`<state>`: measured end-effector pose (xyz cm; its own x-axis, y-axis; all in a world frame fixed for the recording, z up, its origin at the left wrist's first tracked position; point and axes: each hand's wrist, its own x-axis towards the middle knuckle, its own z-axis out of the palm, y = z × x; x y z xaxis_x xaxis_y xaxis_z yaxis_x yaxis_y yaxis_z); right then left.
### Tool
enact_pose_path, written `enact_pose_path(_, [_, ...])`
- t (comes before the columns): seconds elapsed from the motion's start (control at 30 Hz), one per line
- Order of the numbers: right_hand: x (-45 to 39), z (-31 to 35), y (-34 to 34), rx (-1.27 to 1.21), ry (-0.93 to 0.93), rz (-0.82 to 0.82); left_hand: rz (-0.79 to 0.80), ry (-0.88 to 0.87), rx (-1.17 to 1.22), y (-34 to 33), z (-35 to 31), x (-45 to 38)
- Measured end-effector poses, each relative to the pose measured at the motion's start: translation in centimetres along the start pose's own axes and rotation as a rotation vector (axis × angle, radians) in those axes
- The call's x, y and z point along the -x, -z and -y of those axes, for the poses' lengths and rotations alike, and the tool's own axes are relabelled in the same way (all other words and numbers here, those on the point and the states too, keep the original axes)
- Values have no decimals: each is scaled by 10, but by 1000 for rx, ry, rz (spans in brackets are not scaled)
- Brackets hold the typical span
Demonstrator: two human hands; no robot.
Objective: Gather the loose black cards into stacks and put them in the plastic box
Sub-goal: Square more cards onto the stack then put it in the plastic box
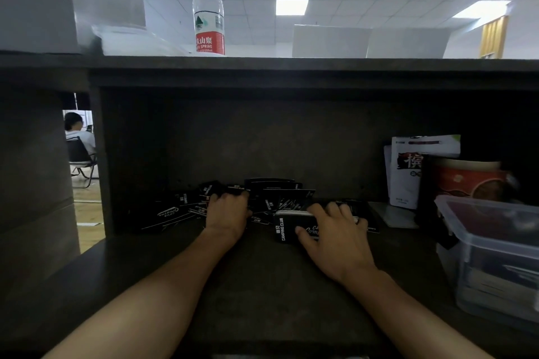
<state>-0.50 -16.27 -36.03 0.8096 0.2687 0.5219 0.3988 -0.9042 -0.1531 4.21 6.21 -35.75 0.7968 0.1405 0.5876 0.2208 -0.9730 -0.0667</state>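
Stack of black printed cards (287, 227): white lettering "CAMPING CLUB" along the near-left edge, a script word beside it partly covered. It lies on the dark grey-brown desk surface (262, 285) under the right hand (335, 237), whose thumb lies against the near edge while the fingers curl over the far edge, gripping it.

Loose black cards (175, 211): scattered at the back of the desk against the dark rear panel (233, 140), several bearing the same white print, one reading upside down. The left hand (229, 210) rests on this pile, knuckles up, fingers curled down into the cards; whether they pinch any card cannot be told in the dim light.

Clear plastic box with clip rim (495, 256): at the right edge of the desk, well apart from the pile.

Clear water bottle with red cap and red label (208, 9): label reads "SPRING" under Chinese characters; stands on the shelf top (320, 63).

White printed pouch (408, 172) and red-labelled round tub (472, 181): behind the box.

Room: white tiled ceiling with lit panels; a seated person (77, 134) beyond the gap at left.

Both forearms bare, reaching forward.
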Motion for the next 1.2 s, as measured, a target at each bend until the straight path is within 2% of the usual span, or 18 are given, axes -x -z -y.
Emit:
enact_pose_path(0.07, [0, 0, 0, -6, -2, 3, -74, -83, -81, 4, -1, 5])
enact_pose_path(0.13, [2, 0, 1, -10, -6, 9, -191, -77, -23, 13, -2, 8])
enact_pose_path(0.17, [2, 0, 2, -9, -6, 8, -259, -54, 62, 17, -2, 8])
enact_pose_path(0.23, [3, 0, 3, -6, -5, 7, -381, 30, 392, 26, 1, 9])
enact_pose_path(0.27, [3, 1, 3, -6, -5, 10, -413, 88, 567, 29, 3, 9])
enact_pose_path(0.33, [2, 1, 3, -8, -6, 15, -425, 167, 771, 34, 5, 10])
enact_pose_path(0.43, [2, 1, 3, -10, -3, 14, -350, 246, 1018, 43, 6, 13])
enact_pose_path(0.5, [3, 1, 4, -9, -7, 17, -232, 253, 1141, 43, 4, 13])
enact_pose_path(0.63, [2, -1, 2, -21, -8, 2, -14, 210, 1210, 32, -7, 12])
enact_pose_path(0.73, [-1, -2, 1, -53, -22, 4, 157, 226, 1385, 33, -25, 16])
enact_pose_path(0.8, [-1, -2, 0, -52, -17, 14, 226, 145, 1308, 31, -30, 18])
enact_pose_path(0.9, [-1, -2, 0, -34, -8, -2, 285, -74, 978, 17, -24, 18])
enact_pose_path(1.03, [1, 0, 1, 1, -18, -47, 200, -152, 718, 10, -22, 14])
enact_pose_path(1.13, [3, -2, 4, -3, -1, -26, 305, -252, 459, 7, -29, 15])
enact_pose_path(1.2, [2, -5, 10, 7, 19, 8, 275, -225, 346, 7, -31, 15])
